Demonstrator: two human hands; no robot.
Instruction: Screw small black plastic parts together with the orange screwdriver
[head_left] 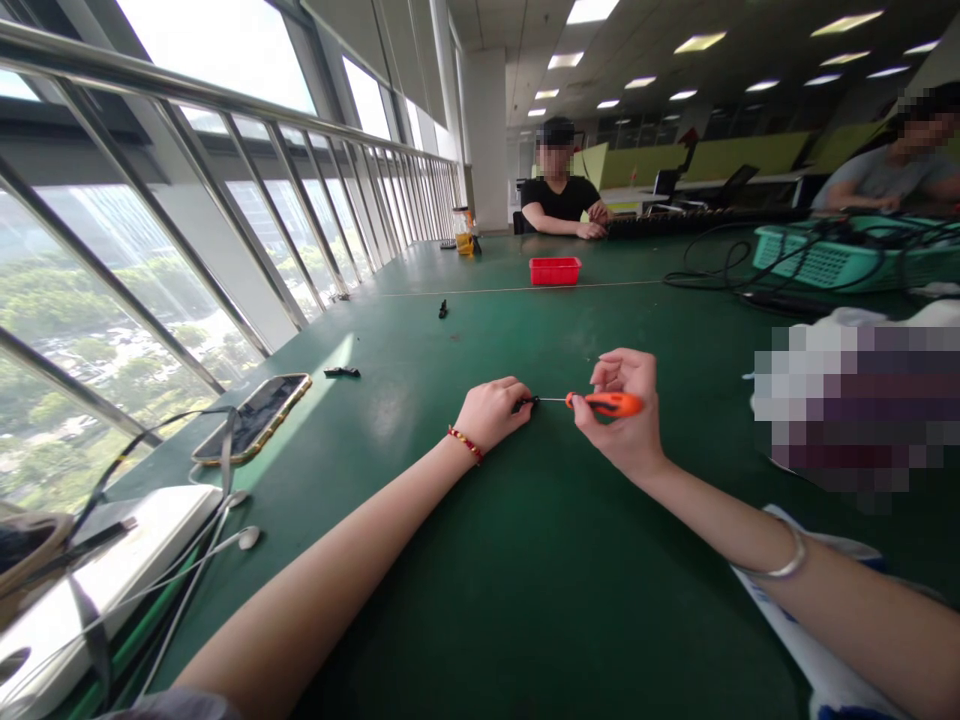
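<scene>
My left hand (pixel 495 412) rests on the green table, its fingers closed around a small black part (pixel 527 402) that is mostly hidden. In my right hand (pixel 630 420) is a screwdriver with an orange and black handle (pixel 619 404). Its thin metal shaft (pixel 553 400) lies roughly level, pointing left, and the tip reaches the black part. Whether the tip sits in a screw is too small to tell. Two more small black pieces, one near (pixel 343 372) and one farther off (pixel 442 309), lie to the left of my hands.
A red tray (pixel 555 271) stands toward the far side. At left are a phone (pixel 255 418), earphones (pixel 249 538) and a white box (pixel 112 560). A teal basket (pixel 817 255) with black cables is at right. Two people sit across the table (pixel 480 560).
</scene>
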